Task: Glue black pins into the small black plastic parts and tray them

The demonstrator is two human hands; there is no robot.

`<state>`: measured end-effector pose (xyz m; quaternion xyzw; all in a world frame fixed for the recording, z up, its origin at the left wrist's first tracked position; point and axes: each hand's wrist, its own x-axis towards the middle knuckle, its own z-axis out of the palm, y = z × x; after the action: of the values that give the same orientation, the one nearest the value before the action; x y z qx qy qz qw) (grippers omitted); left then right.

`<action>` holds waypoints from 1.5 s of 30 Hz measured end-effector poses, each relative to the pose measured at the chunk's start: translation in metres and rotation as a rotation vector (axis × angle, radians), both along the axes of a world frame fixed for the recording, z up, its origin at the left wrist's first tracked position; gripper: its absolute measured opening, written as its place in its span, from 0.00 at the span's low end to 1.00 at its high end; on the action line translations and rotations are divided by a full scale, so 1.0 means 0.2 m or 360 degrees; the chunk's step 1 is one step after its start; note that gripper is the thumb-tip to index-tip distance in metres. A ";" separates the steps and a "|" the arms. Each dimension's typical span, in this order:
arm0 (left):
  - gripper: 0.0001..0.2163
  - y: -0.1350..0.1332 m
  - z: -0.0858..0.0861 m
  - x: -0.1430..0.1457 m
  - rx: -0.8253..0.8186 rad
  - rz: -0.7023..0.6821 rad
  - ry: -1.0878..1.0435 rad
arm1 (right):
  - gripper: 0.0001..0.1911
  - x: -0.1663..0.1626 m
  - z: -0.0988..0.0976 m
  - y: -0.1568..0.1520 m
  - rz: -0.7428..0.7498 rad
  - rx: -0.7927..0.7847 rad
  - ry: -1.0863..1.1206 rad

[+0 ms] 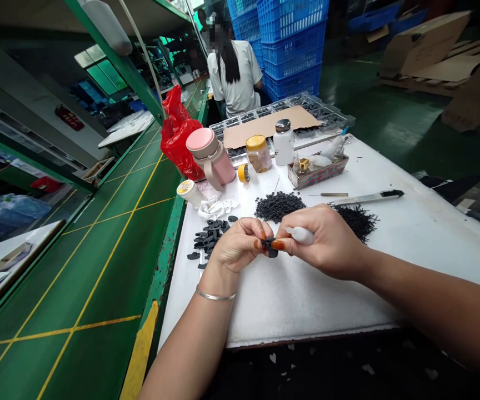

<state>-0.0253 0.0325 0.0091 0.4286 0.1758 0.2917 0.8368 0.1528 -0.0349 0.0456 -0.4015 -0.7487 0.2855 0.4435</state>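
My left hand [242, 241] pinches a small black plastic part [272, 248] above the white table. Closed around a small white squeeze bottle [300, 234], my right hand [327, 239] also touches that part with its thumb and fingertips. The bottle's tip is hidden by my fingers. Left of my hands lies a pile of flat black parts [210, 238]. Just beyond them is a heap of tiny black rings [279, 205]. Thin black sticks [355, 221] are piled behind my right wrist.
A pink mug [217, 164], a yellow-lidded jar [259, 154], a white bottle [284, 145] and a small box of bottles [319, 173] stand at the back. Tweezers [367, 198] lie on the right. A green conveyor belt [110, 266] runs along the left. A co-worker [238, 78] sits ahead.
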 end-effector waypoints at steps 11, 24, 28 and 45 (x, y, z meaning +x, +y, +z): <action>0.10 0.00 -0.01 -0.01 -0.0059 0.0001 0.0006 | 0.14 0.00 0.01 0.00 0.0031 -0.0049 0.0163; 0.10 -0.01 0.01 -0.01 -0.0095 0.0097 0.0033 | 0.16 0.02 0.00 0.01 0.0008 -0.0398 0.0316; 0.10 -0.01 0.01 -0.01 -0.0086 0.0109 0.0045 | 0.16 0.02 0.00 0.01 0.0023 -0.0417 0.0348; 0.07 -0.02 0.04 0.00 0.0173 0.0303 0.0133 | 0.17 0.02 0.00 0.02 -0.0003 -0.0491 0.0342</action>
<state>-0.0251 0.0290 0.0176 0.4666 0.2343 0.3607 0.7729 0.1561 -0.0315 0.0453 -0.4328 -0.6440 0.4376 0.4543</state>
